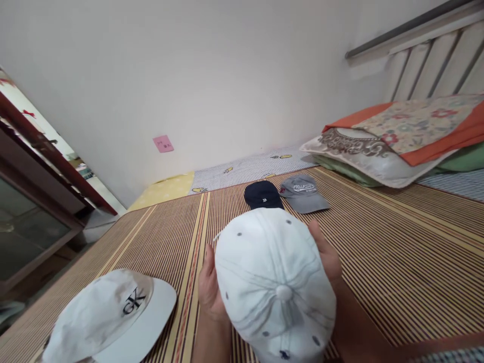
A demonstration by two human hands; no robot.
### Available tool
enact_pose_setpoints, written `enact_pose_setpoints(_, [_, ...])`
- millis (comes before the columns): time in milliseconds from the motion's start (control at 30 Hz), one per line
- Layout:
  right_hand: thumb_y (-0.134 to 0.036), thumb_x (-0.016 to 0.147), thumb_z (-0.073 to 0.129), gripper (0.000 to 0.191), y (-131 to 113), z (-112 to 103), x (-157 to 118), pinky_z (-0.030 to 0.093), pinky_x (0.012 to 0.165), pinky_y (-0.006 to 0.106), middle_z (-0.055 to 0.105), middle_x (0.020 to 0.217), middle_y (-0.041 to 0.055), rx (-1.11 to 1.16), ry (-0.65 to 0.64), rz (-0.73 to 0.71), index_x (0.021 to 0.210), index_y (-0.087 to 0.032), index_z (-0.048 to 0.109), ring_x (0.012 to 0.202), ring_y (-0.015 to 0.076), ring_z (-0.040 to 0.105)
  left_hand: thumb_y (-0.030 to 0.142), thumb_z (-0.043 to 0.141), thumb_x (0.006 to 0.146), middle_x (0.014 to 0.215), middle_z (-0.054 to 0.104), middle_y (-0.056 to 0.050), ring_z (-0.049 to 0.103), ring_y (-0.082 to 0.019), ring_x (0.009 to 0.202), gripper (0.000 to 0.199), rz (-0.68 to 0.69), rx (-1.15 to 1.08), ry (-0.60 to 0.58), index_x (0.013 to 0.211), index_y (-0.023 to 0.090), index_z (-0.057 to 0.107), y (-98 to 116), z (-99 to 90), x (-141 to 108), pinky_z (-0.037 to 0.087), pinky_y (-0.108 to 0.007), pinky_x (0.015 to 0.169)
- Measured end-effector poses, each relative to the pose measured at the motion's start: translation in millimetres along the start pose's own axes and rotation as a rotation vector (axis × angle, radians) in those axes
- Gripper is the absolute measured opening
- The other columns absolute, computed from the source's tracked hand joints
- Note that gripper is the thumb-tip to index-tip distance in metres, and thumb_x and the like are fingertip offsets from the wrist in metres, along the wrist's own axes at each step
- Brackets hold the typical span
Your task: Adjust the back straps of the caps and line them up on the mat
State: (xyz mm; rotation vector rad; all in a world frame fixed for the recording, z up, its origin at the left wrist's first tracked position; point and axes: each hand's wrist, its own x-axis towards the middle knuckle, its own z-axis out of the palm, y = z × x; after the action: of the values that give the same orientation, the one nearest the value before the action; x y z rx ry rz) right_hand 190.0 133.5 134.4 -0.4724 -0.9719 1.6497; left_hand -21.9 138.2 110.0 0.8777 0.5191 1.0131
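On the mat (385,257), three caps (98,312) (260,194) (304,194) lie; my left hand (212,292) and right hand (329,257) grasp a fourth cap (272,272).

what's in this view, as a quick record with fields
left hand: on one side of the white cap
right hand: on its other side
lower left: white cap with black letters
beyond the hands: navy cap beside gray cap
far right: pillows
surface: striped mat
wall: pink note
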Motion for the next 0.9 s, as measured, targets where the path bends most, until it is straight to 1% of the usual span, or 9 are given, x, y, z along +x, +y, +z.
enact_pose_setpoints(100, [-0.086,0.087,0.032,0.083,-6,-1,1,0.04,0.115,0.054,0.073,0.128,0.0123,0.056,0.03,-0.033,0.138,-0.027,0.062,0.134,0.0343,0.057,0.087,0.028,0.088,0.146,0.064,-0.009,0.042,-0.035,0.148,0.084,0.045,-0.127,-0.027,0.136,0.029,0.066,-16,4.9,-1,0.038,-0.052,0.119])
enact_pose_setpoints(200, [-0.081,0.091,0.032,0.079,-11,1,2,0.039,0.117,0.051,0.073,0.129,0.0125,0.11,0.061,-0.046,0.141,-0.026,0.06,0.135,0.0324,0.057,0.089,0.035,0.084,0.146,0.064,-0.01,0.039,-0.038,0.149,0.085,-0.003,-0.155,-0.101,0.131,0.027,0.07,-28,0.7,-4,0.035,-0.054,0.121])
enact_pose_setpoints(300, [-0.076,0.096,0.027,0.079,-11,0,4,0.038,0.118,0.052,0.072,0.131,0.0144,0.155,0.062,-0.022,0.142,-0.021,0.059,0.137,0.0326,0.055,0.083,0.047,0.085,0.142,0.067,-0.008,0.043,-0.037,0.147,0.075,-0.071,-0.166,-0.124,0.128,0.027,0.072,-27,-3.6,-6,0.037,-0.052,0.12])
enact_pose_setpoints(367, [-0.08,0.092,0.031,0.081,-7,-4,5,0.038,0.118,0.053,0.071,0.134,0.0141,0.167,0.074,-0.027,0.14,-0.022,0.06,0.139,0.0342,0.053,0.08,0.044,0.089,0.141,0.068,-0.008,0.047,-0.035,0.145,0.072,-0.093,-0.174,-0.101,0.13,0.028,0.07,-19,-2.3,-4,0.038,-0.051,0.119])
enact_pose_setpoints(533, [-0.087,0.067,0.064,0.086,20,-12,4,0.041,0.116,0.055,0.073,0.133,0.013,0.185,0.101,0.002,0.128,-0.026,0.069,0.142,0.0393,0.051,0.068,0.034,0.098,0.151,0.06,-0.008,0.038,-0.031,0.151,0.066,0.071,-0.14,0.016,0.139,0.025,0.064,-5,6.5,6,0.033,-0.048,0.123])
enact_pose_setpoints(633, [-0.078,0.073,0.069,0.075,29,-8,8,0.041,0.118,0.055,0.075,0.129,0.013,0.256,0.106,0.077,0.123,-0.023,0.072,0.14,0.0382,0.054,0.07,0.034,0.098,0.155,0.056,-0.003,0.03,-0.029,0.155,0.065,0.15,-0.123,0.052,0.139,0.028,0.065,-5,4.5,7,0.03,-0.045,0.125])
enact_pose_setpoints(733, [-0.065,0.087,0.066,0.058,28,-10,13,0.039,0.121,0.046,0.076,0.129,0.009,0.385,0.154,0.085,0.123,-0.021,0.074,0.14,0.031,0.055,0.071,0.029,0.099,0.158,0.051,0.003,0.021,-0.028,0.158,0.064,0.154,-0.134,-0.079,0.141,0.036,0.063,-10,1.0,1,0.02,-0.046,0.129])
enact_pose_setpoints(833, [-0.054,0.091,0.067,0.043,25,-21,18,0.039,0.122,0.039,0.078,0.126,0.0051,0.479,0.189,0.094,0.119,-0.022,0.077,0.139,0.0265,0.057,0.062,0.013,0.104,0.161,0.045,0.002,0.011,-0.027,0.159,0.067,0.124,-0.264,-0.321,0.145,0.035,0.059,-14,5.8,-3,0.003,-0.047,0.13])
enact_pose_setpoints(900, [-0.051,0.092,0.066,0.039,24,-29,19,0.039,0.122,0.038,0.079,0.123,0.004,0.509,0.196,0.081,0.117,-0.023,0.079,0.138,0.0259,0.058,0.057,0.005,0.105,0.161,0.046,0.0,0.01,-0.025,0.159,0.071,0.116,-0.343,-0.417,0.147,0.031,0.056,-13,14.7,-4,-0.002,-0.046,0.129])
